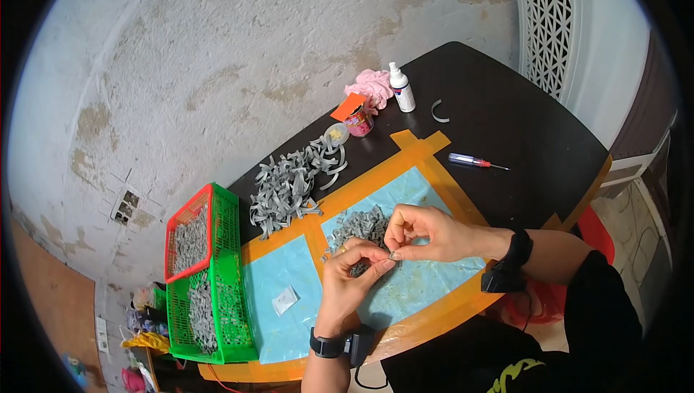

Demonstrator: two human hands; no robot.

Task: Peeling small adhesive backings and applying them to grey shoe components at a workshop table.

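Note:
My left hand (pixel 352 282) and my right hand (pixel 426 235) meet over the blue sheet (pixel 434 286), thumbs and fingertips pinched together. Between them is a tiny grey piece (pixel 392 255), mostly covered by the fingers, so its exact kind is unclear. Just beyond the hands lies a heap of small grey pieces (pixel 366 224), partly hidden by the left hand. Farther off, on the black table, a pile of grey curved strips (pixel 283 192) is spread out. Each wrist wears a black band with a small box.
At left, a red basket (pixel 210 230) and a green basket (pixel 233 299) hold many grey pieces. A white packet (pixel 285 300) lies on the blue sheet. A screwdriver (pixel 473 161), spray bottle (pixel 403 89), tin (pixel 358 121), small tub (pixel 337 134), pink cloth (pixel 371 87) and loose strip (pixel 437 112) sit beyond.

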